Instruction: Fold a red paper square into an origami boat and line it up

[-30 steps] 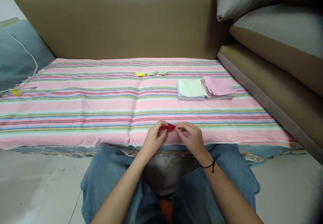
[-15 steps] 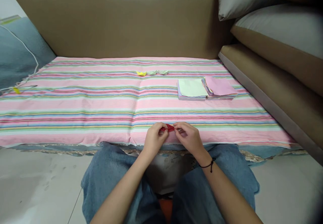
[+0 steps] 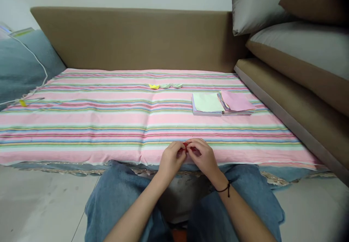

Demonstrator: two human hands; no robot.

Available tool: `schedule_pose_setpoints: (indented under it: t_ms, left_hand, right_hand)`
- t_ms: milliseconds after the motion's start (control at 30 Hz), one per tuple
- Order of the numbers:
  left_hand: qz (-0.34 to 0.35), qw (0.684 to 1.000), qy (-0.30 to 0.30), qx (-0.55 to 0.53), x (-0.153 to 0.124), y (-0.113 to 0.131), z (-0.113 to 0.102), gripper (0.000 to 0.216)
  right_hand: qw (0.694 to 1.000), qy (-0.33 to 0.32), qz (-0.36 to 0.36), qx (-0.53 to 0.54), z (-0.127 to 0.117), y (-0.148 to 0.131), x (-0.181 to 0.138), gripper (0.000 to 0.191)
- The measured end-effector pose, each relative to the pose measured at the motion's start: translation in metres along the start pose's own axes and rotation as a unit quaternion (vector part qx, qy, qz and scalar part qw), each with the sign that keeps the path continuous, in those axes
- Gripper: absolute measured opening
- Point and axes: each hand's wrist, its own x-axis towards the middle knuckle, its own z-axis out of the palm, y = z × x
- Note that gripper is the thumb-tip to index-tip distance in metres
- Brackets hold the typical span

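Both my hands meet at the near edge of a striped pink cloth [image 3: 109, 122]. My left hand [image 3: 171, 159] and my right hand [image 3: 203, 156] are closed in a pinch on a small folded red paper [image 3: 186, 146], which is mostly hidden between the fingers. A black cord circles my right wrist. Farther back lie two stacks of coloured paper sheets [image 3: 222, 103] and three small folded paper boats [image 3: 165, 86], one yellow and two pale green.
The cloth covers a low brown sofa seat with a brown backrest [image 3: 136, 38]. Grey and brown cushions [image 3: 294, 45] pile up on the right. A grey-blue cushion and a white cable [image 3: 29, 67] lie at the left. My knees in jeans rest below.
My hands have drawn closer together, covering more of the red paper. The camera tilted, so everything sits slightly lower in view.
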Motion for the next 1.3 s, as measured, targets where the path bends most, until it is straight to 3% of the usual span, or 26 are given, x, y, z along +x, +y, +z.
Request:
schedule_pose_setpoints:
  t_ms: [300,633,900,1100,1300]
  left_hand:
    - [-0.024,0.999,0.028,-0.040,0.0020,-0.0022,-0.0061,0.012]
    - [0.020,0.999,0.018,-0.030,0.0004,0.0001,-0.0074,0.014]
    - [0.020,0.999,0.036,-0.034,-0.0022,0.0009,-0.0033,0.015]
    - [-0.006,0.997,0.066,-0.035,0.0002,-0.0023,-0.0060,0.012]
    - [-0.019,0.996,0.059,-0.063,0.0021,-0.0054,-0.0061,0.008]
  right_hand:
    - [0.999,0.010,-0.030,-0.017,-0.0026,0.0020,-0.0008,0.016]
    - [0.999,0.023,-0.041,-0.018,-0.0022,0.0024,-0.0007,0.016]
    - [0.999,0.002,-0.033,0.013,-0.0004,0.0003,0.0007,0.018]
    - [0.997,-0.048,-0.055,0.021,0.0012,-0.0035,-0.0003,0.031]
    - [0.997,-0.065,-0.042,0.012,0.0019,-0.0029,-0.0026,0.041]
